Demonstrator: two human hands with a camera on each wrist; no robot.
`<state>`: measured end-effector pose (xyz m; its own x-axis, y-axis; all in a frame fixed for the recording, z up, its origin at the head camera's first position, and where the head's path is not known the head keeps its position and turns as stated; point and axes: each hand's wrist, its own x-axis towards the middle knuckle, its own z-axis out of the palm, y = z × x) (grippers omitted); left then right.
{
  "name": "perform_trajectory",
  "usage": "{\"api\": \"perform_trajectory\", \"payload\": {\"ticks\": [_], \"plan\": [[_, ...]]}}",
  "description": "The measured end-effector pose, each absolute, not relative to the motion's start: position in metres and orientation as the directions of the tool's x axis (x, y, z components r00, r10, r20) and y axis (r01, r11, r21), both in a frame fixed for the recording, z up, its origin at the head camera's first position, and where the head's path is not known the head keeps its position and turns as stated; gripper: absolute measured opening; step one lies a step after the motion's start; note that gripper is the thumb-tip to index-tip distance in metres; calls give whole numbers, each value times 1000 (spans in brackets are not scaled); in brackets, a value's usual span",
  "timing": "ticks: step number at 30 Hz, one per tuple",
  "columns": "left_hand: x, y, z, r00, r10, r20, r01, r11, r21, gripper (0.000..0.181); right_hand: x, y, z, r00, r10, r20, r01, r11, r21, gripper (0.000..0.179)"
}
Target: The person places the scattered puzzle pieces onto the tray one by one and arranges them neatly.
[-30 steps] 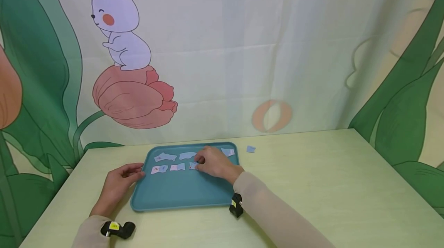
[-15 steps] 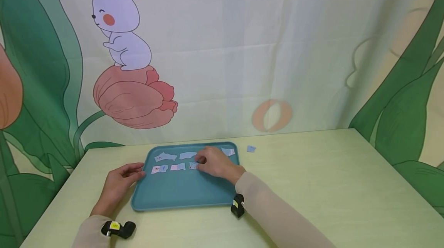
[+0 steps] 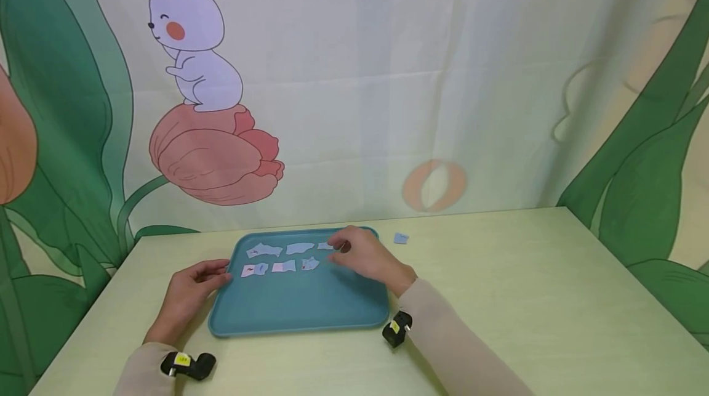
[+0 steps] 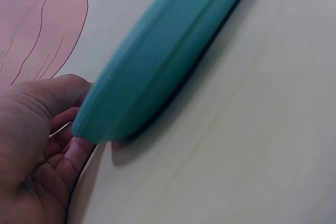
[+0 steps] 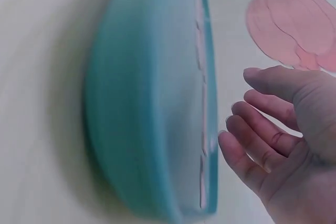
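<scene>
A blue-green tray [image 3: 299, 307] lies on the table, with torn paper pieces in two rows on it. My left hand [image 3: 190, 294] holds the tray's left rim; in the left wrist view its thumb and curled fingers meet the tray's corner [image 4: 118, 108]. Over the right half of the tray hovers my right hand [image 3: 365, 255], fingers loosely bent and holding nothing. A small piece with a pointed side [image 3: 310, 264] ends the front row, left of that hand. Behind its fingertips, a back-row paper piece [image 3: 324, 246] is partly covered. The right wrist view shows the fingers spread apart.
A single blue paper piece [image 3: 401, 238] lies on the pale table [image 3: 498, 297], right of the tray's far corner. A cloth backdrop [image 3: 332, 106] with a printed rabbit and flowers hangs behind the table's far edge.
My right hand has let go of the front-row paper piece and moved up and right, its fingers opening. That piece now shows whole on the tray. The left hand stays at the rim.
</scene>
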<state>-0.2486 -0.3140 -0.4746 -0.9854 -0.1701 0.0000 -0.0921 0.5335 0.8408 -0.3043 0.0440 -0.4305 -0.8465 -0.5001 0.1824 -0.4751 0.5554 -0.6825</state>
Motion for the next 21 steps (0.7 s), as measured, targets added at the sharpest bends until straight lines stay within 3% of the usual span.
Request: {"api": "perform_trajectory", "payload": {"ticks": [21], "plan": [[-248,-315,-473,-986,-165,0,-91,543,835,46,-309,110,-415,-899,-302,316,-436,576,-692,30]]}}
